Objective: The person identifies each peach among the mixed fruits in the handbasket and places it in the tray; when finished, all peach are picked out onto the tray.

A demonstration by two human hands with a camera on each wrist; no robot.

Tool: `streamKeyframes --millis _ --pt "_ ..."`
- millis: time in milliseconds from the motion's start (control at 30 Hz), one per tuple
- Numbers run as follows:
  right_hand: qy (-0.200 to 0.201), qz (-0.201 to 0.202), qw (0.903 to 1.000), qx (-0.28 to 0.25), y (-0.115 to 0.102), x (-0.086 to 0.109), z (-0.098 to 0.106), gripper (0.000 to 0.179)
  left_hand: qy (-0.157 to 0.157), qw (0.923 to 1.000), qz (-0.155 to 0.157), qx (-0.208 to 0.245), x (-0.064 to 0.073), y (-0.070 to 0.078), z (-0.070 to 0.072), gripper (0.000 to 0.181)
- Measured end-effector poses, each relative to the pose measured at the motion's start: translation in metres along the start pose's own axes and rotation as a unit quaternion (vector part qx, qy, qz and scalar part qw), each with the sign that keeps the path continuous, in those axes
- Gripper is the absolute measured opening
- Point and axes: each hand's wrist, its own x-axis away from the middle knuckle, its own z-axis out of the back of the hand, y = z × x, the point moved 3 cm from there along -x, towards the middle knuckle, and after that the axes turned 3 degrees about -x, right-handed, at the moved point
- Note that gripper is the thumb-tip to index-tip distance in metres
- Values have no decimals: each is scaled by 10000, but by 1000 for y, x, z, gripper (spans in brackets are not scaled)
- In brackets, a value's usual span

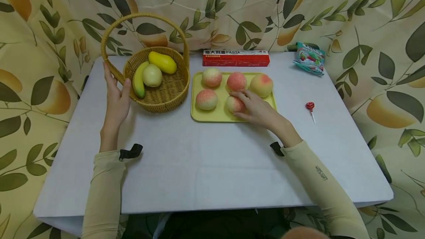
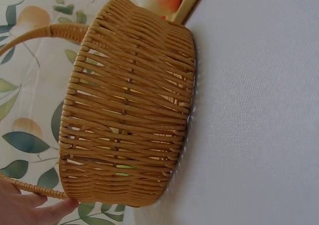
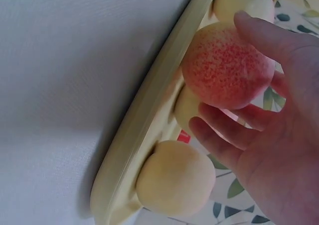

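Observation:
My right hand [image 1: 257,110] is around the front peach [image 1: 234,104] on a yellow tray [image 1: 212,116]. In the right wrist view, the thumb lies on that red-speckled peach [image 3: 227,68] and the fingers curve behind it. Several other peaches [image 1: 206,99] sit on the tray. To the left stands a wicker basket [image 1: 159,107] with a tall handle. My left hand [image 1: 116,102] touches its left side by the handle base, fingers mostly straight. Inside the basket lie a banana [image 1: 138,84], a pale green round fruit [image 1: 152,76] and a yellow oblong fruit [image 1: 163,62].
A red pasta box [image 1: 235,59] stands behind the tray. At the back right lies a teal snack bag [image 1: 309,59], with a red lollipop [image 1: 310,107] in front of it. White cloth covers the table [image 1: 199,180], and patterned curtains hang around it.

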Motion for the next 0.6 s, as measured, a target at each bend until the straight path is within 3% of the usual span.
streamKeyframes --millis 333,600 --pt "80 -23 10000 3 -5 7 0 77 53 9999 -61 -141 -10 -30 1 85" --pt "159 104 9998 29 -6 10 -1 75 50 9998 -69 -197 -11 -32 1 85"
